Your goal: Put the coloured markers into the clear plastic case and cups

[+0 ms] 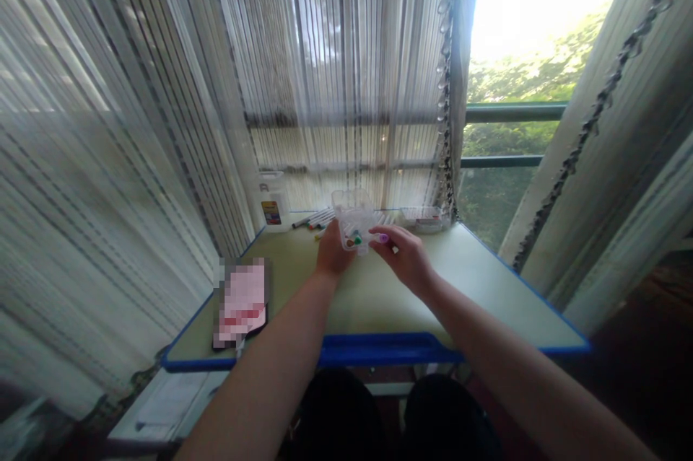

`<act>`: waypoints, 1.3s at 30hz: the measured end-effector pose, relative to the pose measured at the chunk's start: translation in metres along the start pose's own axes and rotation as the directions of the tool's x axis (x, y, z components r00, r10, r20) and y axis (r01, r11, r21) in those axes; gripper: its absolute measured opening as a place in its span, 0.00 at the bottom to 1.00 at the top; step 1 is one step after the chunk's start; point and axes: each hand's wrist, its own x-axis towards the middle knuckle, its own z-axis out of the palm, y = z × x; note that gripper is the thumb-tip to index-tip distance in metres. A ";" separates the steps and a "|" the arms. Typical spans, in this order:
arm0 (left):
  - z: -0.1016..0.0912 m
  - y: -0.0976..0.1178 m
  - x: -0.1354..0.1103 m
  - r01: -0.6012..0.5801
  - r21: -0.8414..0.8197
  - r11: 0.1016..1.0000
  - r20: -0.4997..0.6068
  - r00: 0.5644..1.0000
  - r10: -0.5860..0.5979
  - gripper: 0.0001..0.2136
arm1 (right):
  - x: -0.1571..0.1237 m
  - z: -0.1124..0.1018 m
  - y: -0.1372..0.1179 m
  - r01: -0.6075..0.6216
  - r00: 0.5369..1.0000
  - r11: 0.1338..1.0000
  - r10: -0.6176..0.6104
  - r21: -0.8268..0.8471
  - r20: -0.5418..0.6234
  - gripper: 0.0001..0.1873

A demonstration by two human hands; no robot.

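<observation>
Seated at blue-edged desk (503, 302). Working above tabletop w/ R hand (405, 255) & L hand (331, 252). Gripping clear plastic box (352, 219) in closed L fingers. Pinching purple-ended marker (384, 238) btwn R fingertips, just beside box. Also carrying green & brown marker ends (358, 239) inside box.

Window (541, 6) at right overexposed by daylight; soft sheen on desk (476, 266); lower right corner dark; edges stretched, blurred.

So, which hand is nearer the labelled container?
Left. The left hand, holding the clear box, is right of the labelled container; the right hand is farther right.
</observation>
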 end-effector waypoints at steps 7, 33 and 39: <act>-0.002 0.002 0.000 -0.011 0.016 1.000 0.022 1.000 0.011 0.13 | -0.004 0.007 0.006 -0.011 0.997 0.999 0.007 0.041 0.079 0.12; 0.001 0.004 -0.001 -0.035 0.043 0.998 0.030 0.999 0.034 0.12 | -0.002 0.006 0.018 0.151 0.981 0.941 -0.106 -0.304 0.160 0.09; 0.000 0.006 -0.002 -0.051 0.044 0.998 0.048 0.998 0.049 0.13 | -0.003 0.005 0.018 0.151 0.981 0.916 -0.093 -0.372 0.171 0.14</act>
